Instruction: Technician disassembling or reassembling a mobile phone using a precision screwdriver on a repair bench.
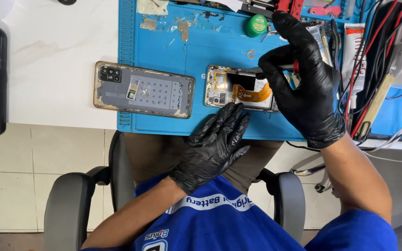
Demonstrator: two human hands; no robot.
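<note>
Head view: back cover [144, 89] already off, at 9 o'clock of phone [238, 88]. Right hand [303, 79] grips screwdriver [275, 68]; left hand [217, 139] spread, steadying phone. Internals still in.

Right hand [303, 88] grips tool over opened phone [240, 88]; left hand [217, 142] steadies phone.

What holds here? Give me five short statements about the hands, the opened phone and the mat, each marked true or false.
1. Both hands wear black gloves: left hand, right hand. True.
2. The right hand grips a tool over the opened phone. True.
3. The back cover lies right of the phone. False: left of it.
4. The work mat is red. False: blue.
5. The left hand holds the green jar. False: it rests by the phone's near edge.
</note>
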